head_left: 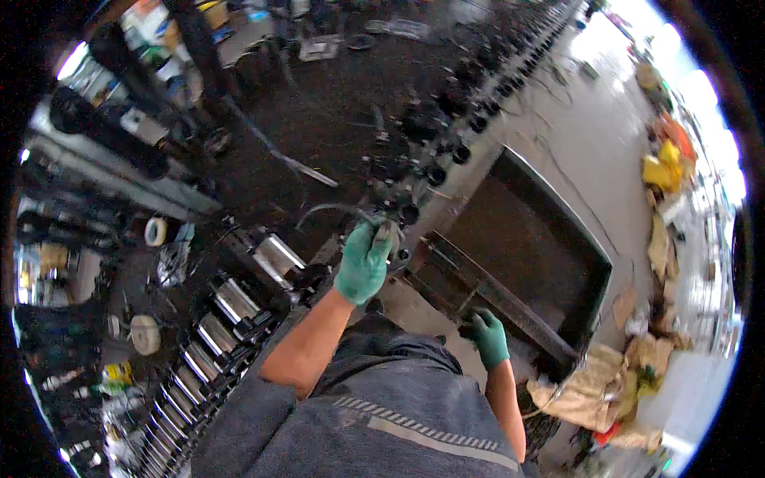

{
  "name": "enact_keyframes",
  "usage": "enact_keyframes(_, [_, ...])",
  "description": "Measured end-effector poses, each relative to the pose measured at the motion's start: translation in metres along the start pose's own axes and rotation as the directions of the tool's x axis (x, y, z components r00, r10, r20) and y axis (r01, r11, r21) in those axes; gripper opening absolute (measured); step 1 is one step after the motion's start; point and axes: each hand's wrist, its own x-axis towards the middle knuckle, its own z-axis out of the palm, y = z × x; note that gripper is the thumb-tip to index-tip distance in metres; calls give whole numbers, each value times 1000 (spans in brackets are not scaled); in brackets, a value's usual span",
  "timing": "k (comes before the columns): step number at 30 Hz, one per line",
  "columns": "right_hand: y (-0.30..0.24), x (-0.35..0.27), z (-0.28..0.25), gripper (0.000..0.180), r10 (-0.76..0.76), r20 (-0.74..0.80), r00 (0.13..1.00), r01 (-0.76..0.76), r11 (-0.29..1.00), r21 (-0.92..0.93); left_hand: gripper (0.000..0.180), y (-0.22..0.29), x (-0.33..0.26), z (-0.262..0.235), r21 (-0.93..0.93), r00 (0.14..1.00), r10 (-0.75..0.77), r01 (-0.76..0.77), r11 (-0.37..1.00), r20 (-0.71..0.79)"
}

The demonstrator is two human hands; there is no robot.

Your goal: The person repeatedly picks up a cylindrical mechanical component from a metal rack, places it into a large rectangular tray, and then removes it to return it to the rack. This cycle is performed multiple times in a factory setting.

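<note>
My left hand [365, 263], in a green glove with a darker grey finger side, is closed at the near end of a long row of dark machine parts [410, 213]. A small pale tip shows beside its fingers; what it holds is mostly hidden. A thin grey hose [331, 207] curves in toward this hand from the left. My right hand [488, 338], gloved in green too, hangs lower on the right with its fingers loosely apart. It is nearest to the dark metal bar [518, 307] across a large brown metal bin [594, 311], and I see nothing in it.
Several shiny metal rollers [235, 299] line the machine at lower left. A metal rod [315, 173] lies over the dark surface ahead. Tape rolls [155, 232] sit at left. Brown sacks [586, 382] and cables [586, 203] lie on the floor at right.
</note>
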Motion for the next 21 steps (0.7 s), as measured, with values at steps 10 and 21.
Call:
enact_keyframes(10, [-17,-22,-8,46,-80,-86,993,83,996,36,47,26,-18,92,-599,983,-147,186,779,114])
enact_keyframes(21, [-57,-84,-111,30,-372,-431,822,-108,641,-760,52,-100,-26,138,107,775,-593,585,804,218])
